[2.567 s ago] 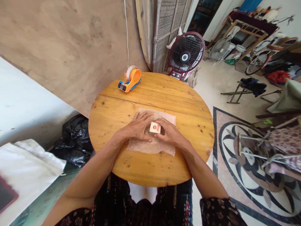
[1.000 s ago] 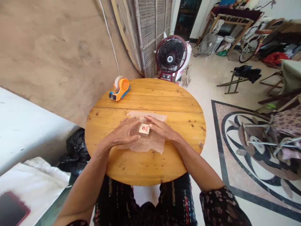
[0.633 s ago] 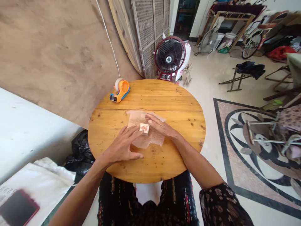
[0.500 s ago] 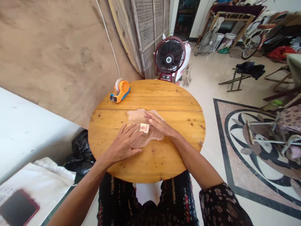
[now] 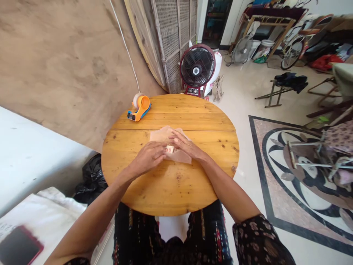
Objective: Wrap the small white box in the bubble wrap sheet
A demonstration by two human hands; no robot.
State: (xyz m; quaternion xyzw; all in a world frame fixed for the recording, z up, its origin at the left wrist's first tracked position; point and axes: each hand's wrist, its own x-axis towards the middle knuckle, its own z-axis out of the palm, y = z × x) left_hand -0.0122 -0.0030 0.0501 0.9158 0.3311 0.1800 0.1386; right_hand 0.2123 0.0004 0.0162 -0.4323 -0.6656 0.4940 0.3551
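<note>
A small pale box with a red label (image 5: 170,149) lies on a sheet of bubble wrap (image 5: 161,135) in the middle of the round wooden table (image 5: 176,184). My left hand (image 5: 147,159) is curled on the near left part of the wrap and has drawn it over the box, so only a corner of the box shows. My right hand (image 5: 186,146) lies flat on the wrap just right of the box, its fingers stretched out and touching the box's far side.
An orange and blue tape dispenser (image 5: 139,107) stands at the table's far left edge. A red floor fan (image 5: 196,68) is behind the table. A black bag (image 5: 91,176) lies on the floor at left, and a dark phone (image 5: 19,246) on white sheeting.
My left hand slid back to the near left edge of the bubble wrap, then came forward folding it over the box. The wrap now looks smaller and bunched. My right hand stayed by the box.
</note>
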